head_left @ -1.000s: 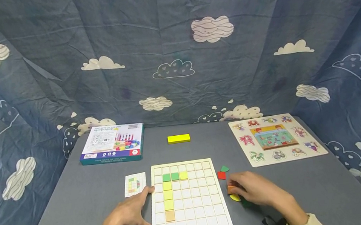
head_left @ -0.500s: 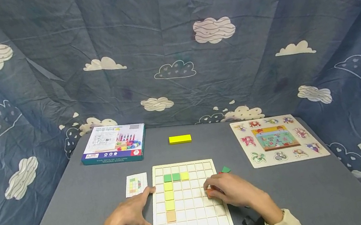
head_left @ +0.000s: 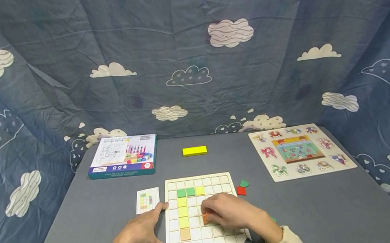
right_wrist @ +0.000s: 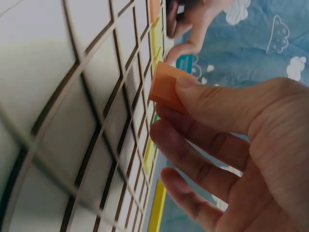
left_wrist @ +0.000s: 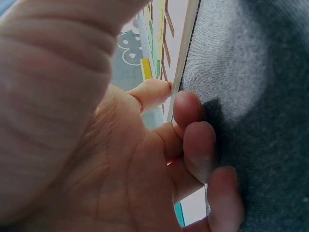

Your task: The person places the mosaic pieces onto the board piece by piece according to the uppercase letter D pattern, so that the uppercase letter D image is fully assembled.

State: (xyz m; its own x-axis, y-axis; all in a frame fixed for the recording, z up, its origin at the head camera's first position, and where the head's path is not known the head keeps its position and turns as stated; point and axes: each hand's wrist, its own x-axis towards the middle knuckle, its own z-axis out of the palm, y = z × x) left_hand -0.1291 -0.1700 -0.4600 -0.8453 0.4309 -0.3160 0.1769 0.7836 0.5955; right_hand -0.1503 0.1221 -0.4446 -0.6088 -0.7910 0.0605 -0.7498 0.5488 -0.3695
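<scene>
Orange square tile, smooth-faced and sharp-cornered, is pinched between thumb and fingers of the right hand, which has carried it leftward from beside the board to over its middle columns. That suggests the work has passed from picking up to placing, with the tile not yet released; whether it touches a cell cannot be told.

The left hand is spread wide and pinches nothing, its thumb at the near-left corner and a finger at the left edge of the pale wooden grid board, apparently steadying it. Thin raised strips divide the board's matt white surface into square cells. Flat tiles already lie in an angular line: green squares, yellow squares and a light-orange square at the near end of the column.

Just right of the board lie a flat red square and a green piece with a curved edge. The grey tabletop looks woven and slightly fuzzy up close.
</scene>
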